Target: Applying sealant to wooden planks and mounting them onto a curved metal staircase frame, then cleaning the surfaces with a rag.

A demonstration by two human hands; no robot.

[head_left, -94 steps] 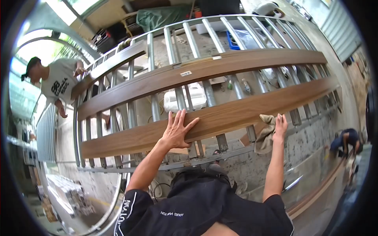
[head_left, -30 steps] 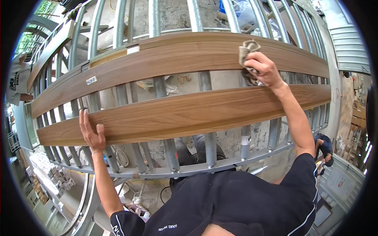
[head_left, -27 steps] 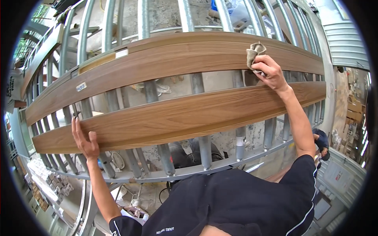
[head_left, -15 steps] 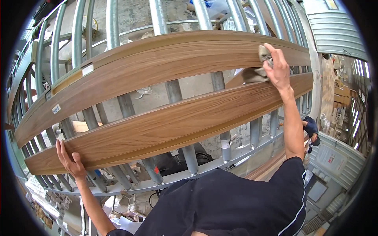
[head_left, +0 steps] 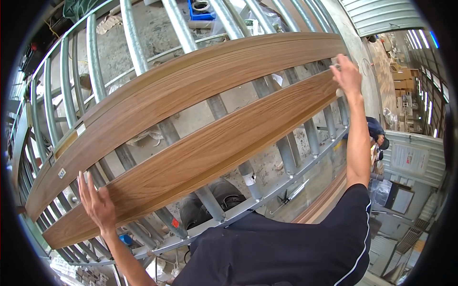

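Two long wood-grain boards lie side by side across a rack of metal rollers. My left hand (head_left: 98, 202), fingers stretched out, rests on the left part of the near board (head_left: 229, 143). At that board's right end is my right hand (head_left: 348, 77), its fingers bent around a beige-grey cloth (head_left: 339, 92). Only small bits of the cloth show; the hand hides the rest. Beyond a gap lies the far board (head_left: 200, 78), with a small white label (head_left: 62, 173) near its left end. Neither hand touches this far board.
Metal rollers (head_left: 133, 40) extend beyond the boards, and the rack's near rail (head_left: 281, 183) runs close to my body. A blue bin (head_left: 202, 12) is on the floor at the back. Another person (head_left: 376, 131) is at the right, with cardboard boxes (head_left: 402, 78) farther off.
My right hand has moved right with the cloth, from between the boards to the near board's right end. My left hand still lies on the near board. The view has turned slightly.
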